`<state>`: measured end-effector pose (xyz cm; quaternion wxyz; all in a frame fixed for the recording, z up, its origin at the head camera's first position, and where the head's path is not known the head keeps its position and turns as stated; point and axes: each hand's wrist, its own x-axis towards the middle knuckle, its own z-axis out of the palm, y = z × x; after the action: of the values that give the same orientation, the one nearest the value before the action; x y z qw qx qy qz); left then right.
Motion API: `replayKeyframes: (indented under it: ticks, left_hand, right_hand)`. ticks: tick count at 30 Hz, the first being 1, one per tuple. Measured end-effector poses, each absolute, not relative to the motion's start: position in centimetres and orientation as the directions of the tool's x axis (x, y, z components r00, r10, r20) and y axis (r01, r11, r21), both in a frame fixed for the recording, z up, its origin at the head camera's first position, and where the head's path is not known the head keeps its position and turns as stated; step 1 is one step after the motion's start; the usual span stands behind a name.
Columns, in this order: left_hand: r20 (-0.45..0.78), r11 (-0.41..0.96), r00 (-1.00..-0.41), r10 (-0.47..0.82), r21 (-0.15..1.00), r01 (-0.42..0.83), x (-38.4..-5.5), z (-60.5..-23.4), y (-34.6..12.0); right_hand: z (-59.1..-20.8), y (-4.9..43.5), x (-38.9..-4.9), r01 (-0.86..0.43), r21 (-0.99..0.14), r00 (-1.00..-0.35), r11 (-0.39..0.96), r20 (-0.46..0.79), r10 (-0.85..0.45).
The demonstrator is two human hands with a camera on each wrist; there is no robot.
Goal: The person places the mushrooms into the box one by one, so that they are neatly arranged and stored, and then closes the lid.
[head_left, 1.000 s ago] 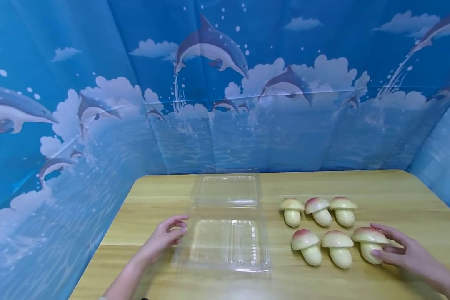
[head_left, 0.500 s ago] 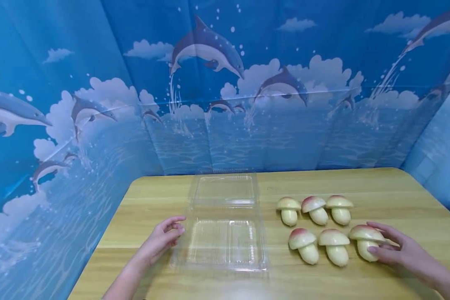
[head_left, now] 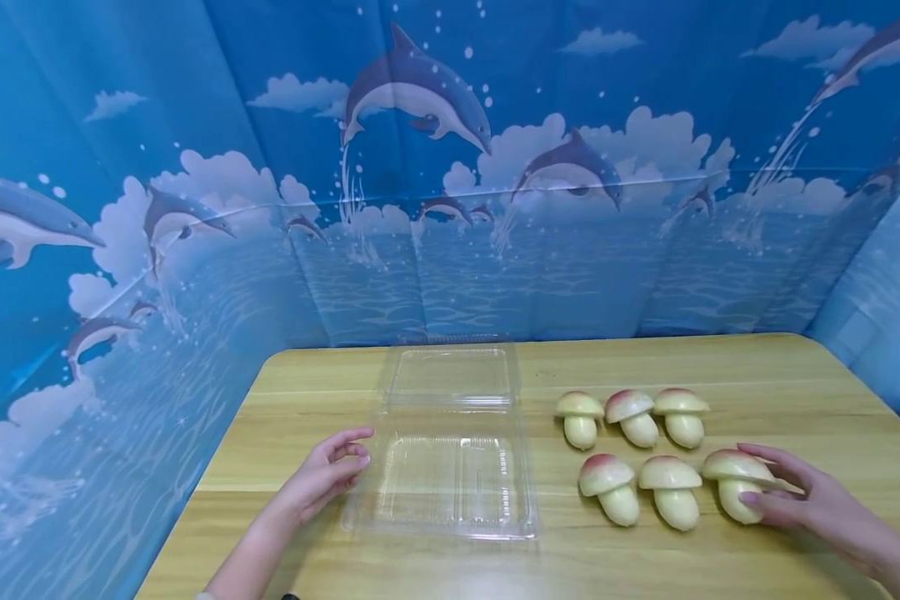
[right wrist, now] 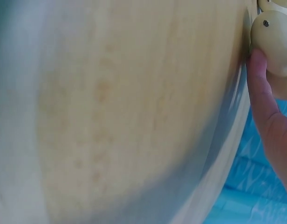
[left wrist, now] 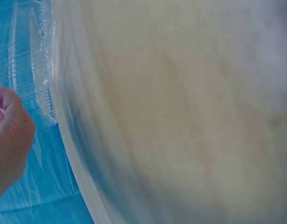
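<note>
- Dolphin-printed curtain (head_left: 457,283) backs the wooden table (head_left: 787,383).
- Right hand (head_left: 813,502) pinches the mushroom (head_left: 737,468) nearest the table's right edge, thumb on its stem; a light grip spanning stem and cap should stop it rolling.
- Left hand (head_left: 326,475), well apart, is loosely curled beside the clear container (head_left: 438,534), toward the left edge; contact I cannot tell. Gentle fingertips would likely steady such thin plastic.

A blue fabric backdrop (head_left: 450,287) printed with grey-blue dolphins (head_left: 420,87) and white clouds (head_left: 213,187) hangs beyond the far, left and right edges of a yellowish wood-grained table (head_left: 557,496) with rounded far corners.
</note>
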<state>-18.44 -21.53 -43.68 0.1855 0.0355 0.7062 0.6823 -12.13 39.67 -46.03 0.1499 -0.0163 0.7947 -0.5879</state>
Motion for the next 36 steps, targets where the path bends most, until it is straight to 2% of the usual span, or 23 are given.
replayKeyframes:
  ticks: [6,17,20,27,36]
  left_hand:
    - [-0.207,0.065,-0.923,0.325,0.978,-0.196,-18.4,-43.7,-21.6]
    - [-0.213,0.047,-0.920,0.328,0.977,-0.209,-18.3,-43.7,-21.6]
    - [-0.215,0.049,-0.920,0.329,0.976,-0.210,-18.3,-43.7,-21.7]
    - [-0.210,0.053,-0.918,0.336,0.978,-0.204,-18.3,-43.6,-21.7]
    - [-0.209,0.055,-0.916,0.341,0.978,-0.202,-18.4,-43.6,-21.8]
  right_hand:
    - [-45.8,39.1,-11.9,0.214,-0.914,-0.947,0.345,-0.280,-0.155]
    - [-45.3,39.2,-11.4,0.224,-0.899,-0.952,0.377,-0.285,-0.113]
    - [-45.0,39.1,-11.4,0.198,-0.910,-0.957,0.365,-0.260,-0.129]
    - [-44.1,38.5,-11.4,0.047,-0.944,-0.972,0.328,-0.119,-0.204]
    - [-42.7,37.1,-11.5,0.039,-0.935,-0.975,0.351,-0.112,-0.192]
